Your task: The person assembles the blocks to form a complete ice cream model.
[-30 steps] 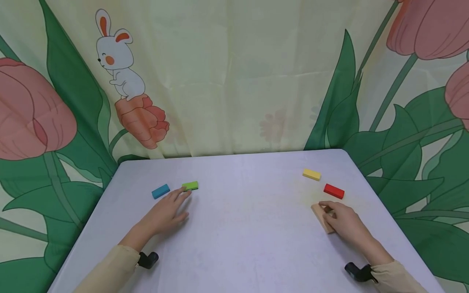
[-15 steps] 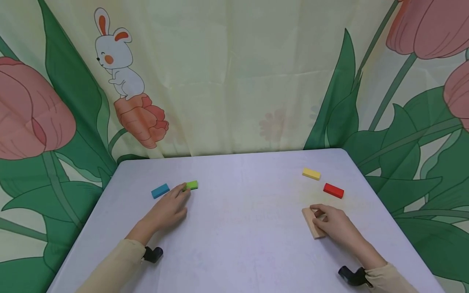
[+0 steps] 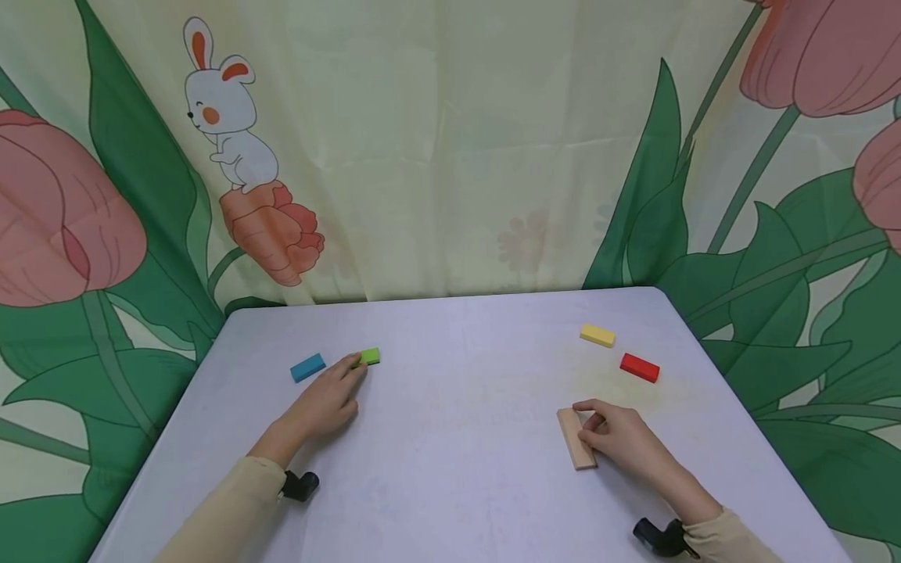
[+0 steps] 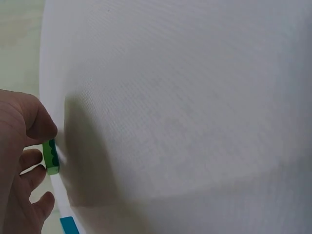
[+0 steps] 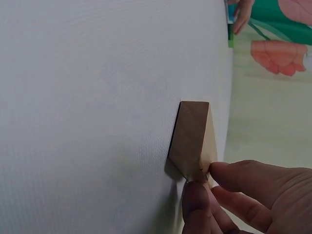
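Note:
On the left part of the table, the left hand point(image 3: 320, 407) has its fingertips on the near-left end of a green block point(image 3: 369, 356); the thumb stands apart from it. A blue block point(image 3: 308, 367) lies just left of these fingers. In the left wrist view the green block point(image 4: 50, 157) shows beside the fingers. At the right, the right hand point(image 3: 626, 438) pinches the right side of a plain wooden block point(image 3: 576, 439) between thumb and fingers. The right wrist view shows that wooden block point(image 5: 191, 136) at the fingertips, low over or on the cloth.
A yellow block point(image 3: 597, 335) and a red block point(image 3: 640, 367) lie behind the right hand, towards the back right of the white table point(image 3: 450, 500). A printed curtain point(image 3: 450, 156) hangs behind the back edge.
The right hand and the wooden block have moved left and a little nearer, and the block has turned slightly. The left fingers have shifted slightly over the green block's left end.

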Motion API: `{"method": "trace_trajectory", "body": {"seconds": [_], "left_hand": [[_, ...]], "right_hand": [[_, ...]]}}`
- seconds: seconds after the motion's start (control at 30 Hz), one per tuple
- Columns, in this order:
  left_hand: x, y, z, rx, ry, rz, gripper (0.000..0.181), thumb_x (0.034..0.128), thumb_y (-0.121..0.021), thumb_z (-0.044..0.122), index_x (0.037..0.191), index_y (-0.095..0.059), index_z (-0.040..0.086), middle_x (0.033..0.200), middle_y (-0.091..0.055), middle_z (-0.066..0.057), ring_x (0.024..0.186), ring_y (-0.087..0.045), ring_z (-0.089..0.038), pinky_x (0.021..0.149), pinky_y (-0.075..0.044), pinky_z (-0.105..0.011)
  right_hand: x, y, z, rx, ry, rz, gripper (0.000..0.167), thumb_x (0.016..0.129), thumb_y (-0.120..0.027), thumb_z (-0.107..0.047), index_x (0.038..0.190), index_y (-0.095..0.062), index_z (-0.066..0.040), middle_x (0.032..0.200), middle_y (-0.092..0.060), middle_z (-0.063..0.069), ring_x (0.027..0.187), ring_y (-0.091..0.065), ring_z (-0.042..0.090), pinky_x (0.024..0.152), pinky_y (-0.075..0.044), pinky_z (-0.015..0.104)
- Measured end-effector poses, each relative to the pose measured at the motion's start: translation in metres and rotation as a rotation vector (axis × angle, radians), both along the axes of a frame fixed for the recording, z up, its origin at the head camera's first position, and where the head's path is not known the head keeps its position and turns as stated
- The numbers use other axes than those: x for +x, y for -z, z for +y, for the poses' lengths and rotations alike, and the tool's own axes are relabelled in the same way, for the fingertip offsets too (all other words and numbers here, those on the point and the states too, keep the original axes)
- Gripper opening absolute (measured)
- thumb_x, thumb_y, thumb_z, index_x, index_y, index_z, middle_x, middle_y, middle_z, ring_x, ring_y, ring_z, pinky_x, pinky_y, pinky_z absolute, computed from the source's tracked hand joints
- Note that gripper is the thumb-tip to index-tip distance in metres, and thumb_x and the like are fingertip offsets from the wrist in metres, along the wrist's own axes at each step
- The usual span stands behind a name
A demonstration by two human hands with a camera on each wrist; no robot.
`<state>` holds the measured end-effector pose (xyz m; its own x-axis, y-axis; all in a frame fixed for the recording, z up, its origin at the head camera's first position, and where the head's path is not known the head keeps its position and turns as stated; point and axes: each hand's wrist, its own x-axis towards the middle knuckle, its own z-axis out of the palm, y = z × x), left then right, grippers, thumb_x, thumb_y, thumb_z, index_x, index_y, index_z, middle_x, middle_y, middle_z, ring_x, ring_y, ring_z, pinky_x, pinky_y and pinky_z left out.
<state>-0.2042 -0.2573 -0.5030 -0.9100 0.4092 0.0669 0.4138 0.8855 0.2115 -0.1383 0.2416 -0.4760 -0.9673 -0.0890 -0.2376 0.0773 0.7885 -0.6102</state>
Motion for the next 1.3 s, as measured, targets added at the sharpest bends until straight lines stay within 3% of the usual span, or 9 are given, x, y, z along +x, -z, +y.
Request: {"method": "trace_trajectory", "body": {"seconds": [0.27,0.53,0.93,1.3], "left_hand": [[-0.003,0.003,0.003,-0.013,-0.018,-0.002,0.059,0.0959,-0.057,0.009,0.152,-0.046,-0.005,0.162,-0.037,-0.025,0.146,-0.042,-0.043,0.118,-0.039,-0.056],[-0.002,-0.003,0.011,0.005,-0.022,-0.024,0.059,0.0941,-0.059,0.007,0.151,-0.047,-0.005,0.160,-0.038,-0.027,0.146,-0.042,-0.045,0.118,-0.038,-0.057],[-0.002,0.000,0.019,-0.007,-0.020,-0.016,0.060,0.0942,-0.059,0.008,0.151,-0.047,-0.005,0.161,-0.039,-0.025,0.148,-0.041,-0.041,0.120,-0.039,-0.053],[-0.002,0.003,0.034,0.010,0.013,-0.018,0.061,0.0934,-0.057,0.005,0.152,-0.046,-0.004,0.161,-0.038,-0.024,0.149,-0.039,-0.040,0.121,-0.037,-0.052]], "right_hand": [[0.002,0.001,-0.016,-0.017,0.002,-0.005,0.045,0.091,-0.077,-0.013,0.135,-0.064,-0.009,0.088,-0.064,0.000,0.071,-0.056,0.014,0.057,-0.048,0.024],[0.002,0.003,-0.032,-0.037,-0.008,-0.004,0.044,0.091,-0.078,-0.014,0.133,-0.065,-0.010,0.086,-0.064,-0.002,0.069,-0.056,0.014,0.058,-0.049,0.025],[0.001,0.005,-0.055,-0.051,-0.023,0.022,0.041,0.089,-0.080,-0.012,0.128,-0.068,-0.011,0.081,-0.065,-0.004,0.067,-0.056,0.012,0.058,-0.045,0.024],[0.004,0.006,-0.077,-0.075,-0.048,0.052,0.038,0.087,-0.080,-0.011,0.124,-0.070,-0.013,0.079,-0.064,-0.007,0.065,-0.056,0.010,0.059,-0.044,0.025]]}}
